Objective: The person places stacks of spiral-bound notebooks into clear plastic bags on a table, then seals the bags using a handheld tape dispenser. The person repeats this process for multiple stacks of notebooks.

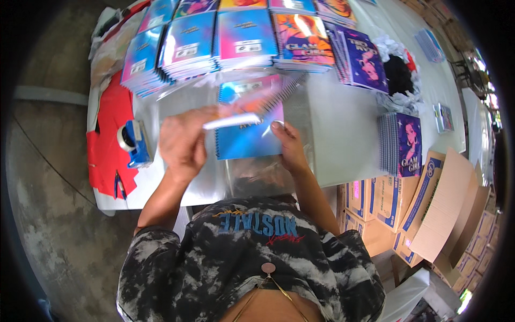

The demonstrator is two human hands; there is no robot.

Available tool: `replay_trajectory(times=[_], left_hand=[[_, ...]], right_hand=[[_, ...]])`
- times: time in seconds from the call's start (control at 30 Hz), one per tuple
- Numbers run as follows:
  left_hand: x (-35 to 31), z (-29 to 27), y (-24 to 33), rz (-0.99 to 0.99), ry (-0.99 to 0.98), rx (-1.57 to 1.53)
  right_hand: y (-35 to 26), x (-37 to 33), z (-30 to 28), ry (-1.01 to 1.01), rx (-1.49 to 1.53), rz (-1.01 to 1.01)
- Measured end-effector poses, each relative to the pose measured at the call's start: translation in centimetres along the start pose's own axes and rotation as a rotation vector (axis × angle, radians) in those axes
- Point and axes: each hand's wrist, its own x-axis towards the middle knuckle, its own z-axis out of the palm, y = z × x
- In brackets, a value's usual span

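My left hand [185,140] is closed on the near edge of a tilted spiral notebook [252,107], smeared by motion, with its wire binding toward the upper right. Under it lies a blue-and-pink spiral notebook [249,144], flat in front of me. My right hand [291,144] grips this lower notebook at its right edge, thumb on top and fingers partly hidden beneath. Clear plastic film [257,180] shows between the notebook and my shirt. Just beyond, stacked blue-and-pink notebooks [244,37] stand beside a stack with orange illustrated covers [303,40].
Purple notebooks [365,61] stand at the far right, with another purple stack [405,142] nearer. On the left, a tape dispenser [137,144] and pens [119,185] rest by red material [107,145]. Cardboard boxes [383,201] crowd the table's right front edge.
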Motion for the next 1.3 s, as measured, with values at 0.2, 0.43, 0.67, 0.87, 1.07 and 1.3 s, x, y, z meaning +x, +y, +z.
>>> replay_trajectory(times=[0.2, 0.43, 0.67, 0.87, 1.07, 1.3], left_hand=[[-2.7, -4.5, -3.4, -0.072, 0.273, 0.117], [-14.6, 2.6, -5.7, -0.162, -0.289, 0.059], [-5.8, 5.2, -14.6, -0.278, -0.192, 0.145], [1.1, 10.3, -22.7, -0.186, -0.171, 0.335], [-0.8, 3.6, -16.1, -0.843, 0.485, -0.459], [-12.4, 3.3, -8.3, -1.574, 0.177, -0.565]], right_hand=[[7.7, 3.3, 3.4, 0.045, -0.215, 0.032], [3.5, 3.1, 2.6, 0.347, -0.965, -0.251], [-5.7, 15.2, 2.5, 0.384, -1.218, -0.58], [-6.5, 25.0, 5.5, 0.675, -1.864, -0.3], [-8.0, 25.8, 2.7, 0.477, -1.496, -0.301], [-9.2, 15.7, 6.7, 0.052, -0.27, -0.841]])
